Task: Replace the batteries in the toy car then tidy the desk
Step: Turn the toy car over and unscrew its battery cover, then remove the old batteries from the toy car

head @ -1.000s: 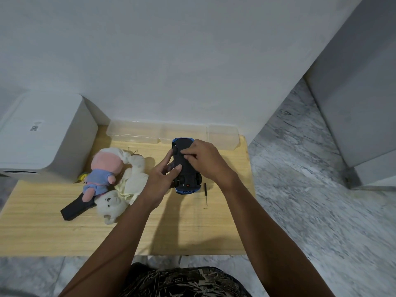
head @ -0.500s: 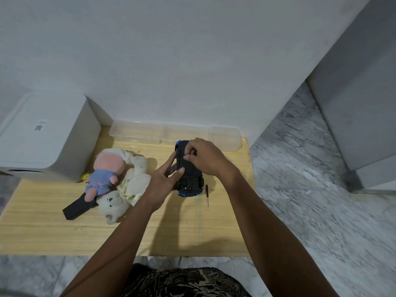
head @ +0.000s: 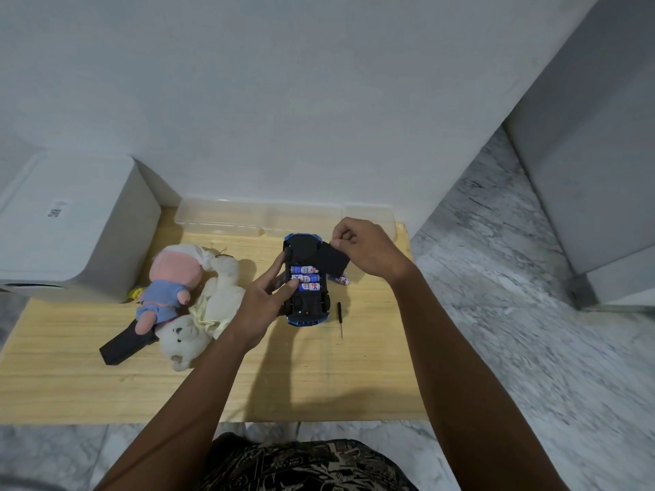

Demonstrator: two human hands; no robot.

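Battery cover (head: 334,259) now lifted off toy car (head: 307,278), hiding spare batteries (head: 341,279).

Pink plush doll (head: 172,278), white teddy bear (head: 184,338), clear tray (head: 227,216)

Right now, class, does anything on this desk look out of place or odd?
Mildly. The toy car lies upside down, its battery cover pinched clear by the right hand, so three batteries show. Loose batteries lie beside the car, and the soft toys sprawl over a black box.
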